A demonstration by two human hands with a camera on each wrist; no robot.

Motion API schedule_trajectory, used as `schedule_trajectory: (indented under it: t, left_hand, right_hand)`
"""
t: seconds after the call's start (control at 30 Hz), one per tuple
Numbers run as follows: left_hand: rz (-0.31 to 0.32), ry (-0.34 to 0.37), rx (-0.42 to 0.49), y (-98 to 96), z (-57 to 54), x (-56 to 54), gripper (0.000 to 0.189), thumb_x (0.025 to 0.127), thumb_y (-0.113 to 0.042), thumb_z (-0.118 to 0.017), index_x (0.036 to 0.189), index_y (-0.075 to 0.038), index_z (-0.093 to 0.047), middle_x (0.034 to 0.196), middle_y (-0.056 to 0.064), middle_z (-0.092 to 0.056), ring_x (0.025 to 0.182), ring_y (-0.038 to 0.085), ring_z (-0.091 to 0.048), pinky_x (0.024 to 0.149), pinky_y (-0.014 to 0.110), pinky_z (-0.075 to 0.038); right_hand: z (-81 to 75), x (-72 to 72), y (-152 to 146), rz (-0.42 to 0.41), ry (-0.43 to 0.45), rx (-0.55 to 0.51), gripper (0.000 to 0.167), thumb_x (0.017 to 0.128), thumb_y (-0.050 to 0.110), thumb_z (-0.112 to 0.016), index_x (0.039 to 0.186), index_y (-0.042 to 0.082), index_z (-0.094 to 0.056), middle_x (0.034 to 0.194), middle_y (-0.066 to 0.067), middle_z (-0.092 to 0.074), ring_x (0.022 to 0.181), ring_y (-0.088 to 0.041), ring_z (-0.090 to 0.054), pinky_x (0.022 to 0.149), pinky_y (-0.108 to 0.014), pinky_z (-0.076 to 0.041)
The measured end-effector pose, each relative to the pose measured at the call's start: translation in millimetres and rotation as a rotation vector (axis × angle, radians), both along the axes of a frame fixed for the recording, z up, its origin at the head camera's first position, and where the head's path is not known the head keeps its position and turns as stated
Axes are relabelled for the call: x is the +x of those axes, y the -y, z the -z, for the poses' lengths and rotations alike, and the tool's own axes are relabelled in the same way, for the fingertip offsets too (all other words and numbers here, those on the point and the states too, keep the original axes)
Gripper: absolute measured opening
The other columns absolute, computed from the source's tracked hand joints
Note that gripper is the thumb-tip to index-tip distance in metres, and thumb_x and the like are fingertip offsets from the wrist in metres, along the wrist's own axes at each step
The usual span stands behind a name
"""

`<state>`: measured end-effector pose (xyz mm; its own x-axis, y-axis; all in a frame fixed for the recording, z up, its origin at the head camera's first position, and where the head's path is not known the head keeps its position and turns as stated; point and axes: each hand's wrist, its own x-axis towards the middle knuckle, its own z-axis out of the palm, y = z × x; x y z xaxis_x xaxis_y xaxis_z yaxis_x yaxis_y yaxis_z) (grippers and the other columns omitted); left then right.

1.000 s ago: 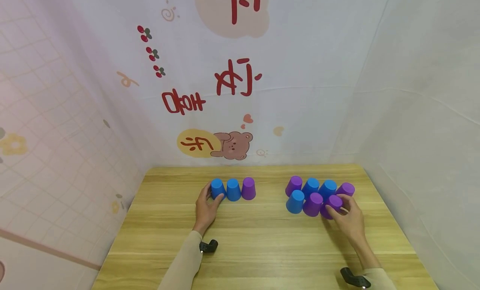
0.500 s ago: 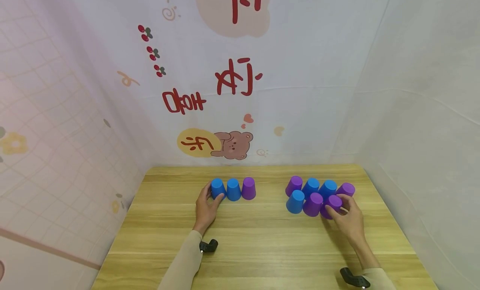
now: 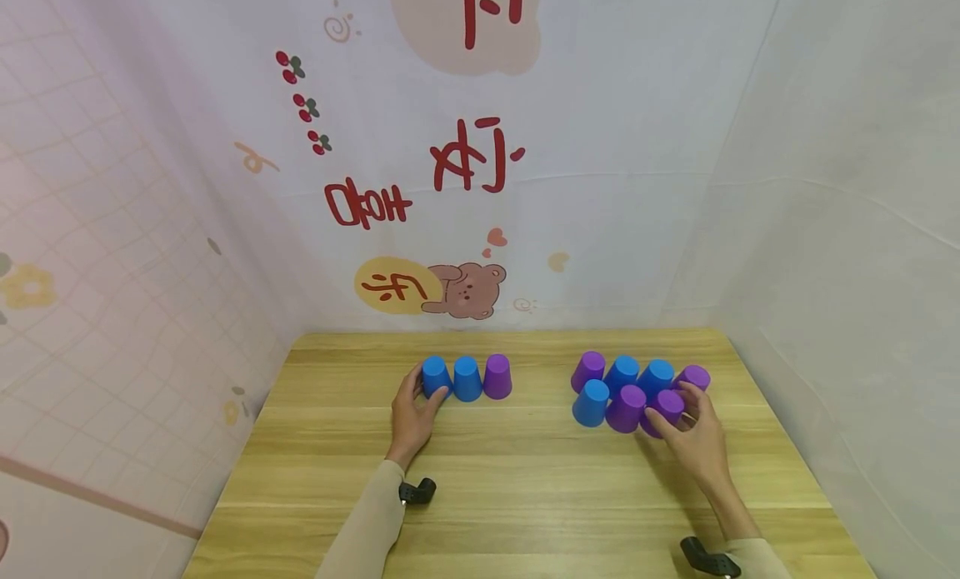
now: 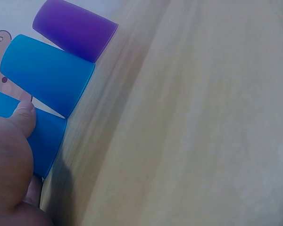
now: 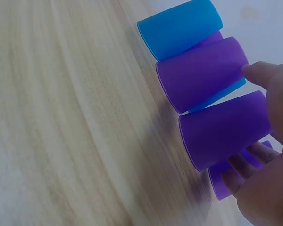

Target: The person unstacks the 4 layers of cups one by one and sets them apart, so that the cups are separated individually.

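At the left of the table, my left hand (image 3: 411,421) grips the end blue cup (image 4: 49,141), its thumb lying along the near side. That cup stands upside down in a row with another blue cup (image 3: 467,381) and a purple cup (image 3: 497,377). On the right, my right hand (image 3: 699,441) is spread around the front-right purple cup (image 5: 224,129). In the right wrist view its thumb (image 5: 259,74) stands off that cup, overlapping the neighbouring purple cup (image 5: 198,75), while the other fingers lie along the far side.
The right-hand cups stand upside down in two rows. The front row starts with a blue cup (image 3: 591,404); behind are a purple cup (image 3: 589,369), two blue cups (image 3: 657,377) and another purple cup (image 3: 693,376). White printed cloth (image 3: 615,229) rises behind the wooden table (image 3: 525,496).
My right hand's thumb and fingers have spread slightly away from the front-right purple cup. The left hand and the cups have stayed in place.
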<state>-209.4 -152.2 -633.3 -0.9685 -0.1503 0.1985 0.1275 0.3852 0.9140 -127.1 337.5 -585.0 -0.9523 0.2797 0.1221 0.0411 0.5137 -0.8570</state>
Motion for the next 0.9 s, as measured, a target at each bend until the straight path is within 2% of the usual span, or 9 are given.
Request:
schedule_trajectory:
  t: [0.13,0.17,0.27,0.37,0.4,0.6,0.9]
  left_hand:
    - [-0.002,0.007,-0.005,0.4,0.4,0.1,0.070,0.106,-0.015,-0.082,0.166,-0.002,-0.049,0.163,0.027,-0.060,0.153,0.046,-0.061,0.131,0.058,-0.051]
    - [-0.001,0.008,-0.005,0.4,0.3,0.2,0.070,0.106,-0.015,-0.082,0.166,-0.002,-0.049,0.163,0.027,-0.060,0.153,0.046,-0.061,0.131,0.058,-0.051]
    - [0.004,0.011,-0.001,0.5,0.2,0.6,0.070,0.106,-0.016,-0.082,0.166,-0.003,-0.050,0.163,0.026,-0.060,0.153,0.045,-0.061,0.131,0.058,-0.051]
    - [0.007,-0.004,0.002,0.3,0.0,0.8,0.070,0.105,-0.013,-0.083,0.166,-0.001,-0.050,0.162,0.028,-0.061,0.152,0.046,-0.062,0.130,0.058,-0.052]
    - [0.008,-0.008,0.000,0.3,0.0,0.7,0.070,0.105,-0.013,-0.083,0.166,-0.001,-0.050,0.162,0.028,-0.061,0.152,0.046,-0.062,0.130,0.058,-0.052]
    - [0.005,-0.027,-0.008,0.3,1.2,-0.2,0.070,0.104,-0.012,-0.083,0.165,0.001,-0.050,0.162,0.029,-0.060,0.151,0.047,-0.062,0.129,0.059,-0.052]
    - [0.006,-0.036,-0.007,0.3,3.0,-0.6,0.069,0.105,-0.012,-0.082,0.165,0.001,-0.050,0.161,0.029,-0.061,0.151,0.048,-0.062,0.129,0.060,-0.052]
  right_hand:
    - [0.3,1.8,-1,-0.013,-0.004,0.006,0.091,0.100,0.026,-0.089,0.171,0.002,-0.037,0.159,-0.031,-0.059,0.144,-0.046,-0.060,0.098,0.008,-0.040]
    - [1.0,1.8,-1,-0.012,-0.005,0.010,0.092,0.101,0.027,-0.089,0.172,0.003,-0.036,0.160,-0.030,-0.059,0.144,-0.038,-0.061,0.099,0.007,-0.040]
    - [1.7,2.1,-2,-0.012,-0.006,0.011,0.092,0.102,0.029,-0.088,0.173,0.004,-0.034,0.163,-0.028,-0.057,0.145,-0.037,-0.059,0.101,0.007,-0.039]
    - [0.2,2.9,-2,-0.015,-0.005,0.009,0.092,0.104,0.031,-0.086,0.174,0.005,-0.032,0.167,-0.028,-0.053,0.150,-0.041,-0.056,0.102,0.008,-0.035]
    - [-1.0,3.6,-2,-0.019,-0.008,0.006,0.093,0.104,0.031,-0.085,0.174,0.005,-0.031,0.168,-0.029,-0.052,0.151,-0.049,-0.053,0.103,0.008,-0.034]
    - [-7.5,5.9,-3,-0.020,-0.028,0.010,0.093,0.104,0.030,-0.085,0.176,0.007,-0.030,0.171,-0.026,-0.050,0.150,-0.048,-0.052,0.106,0.006,-0.034]
    - [-23.4,7.0,-5,-0.010,-0.092,0.034,0.094,0.102,0.028,-0.086,0.176,0.009,-0.031,0.173,-0.025,-0.050,0.156,-0.053,-0.050,0.110,0.005,-0.032]
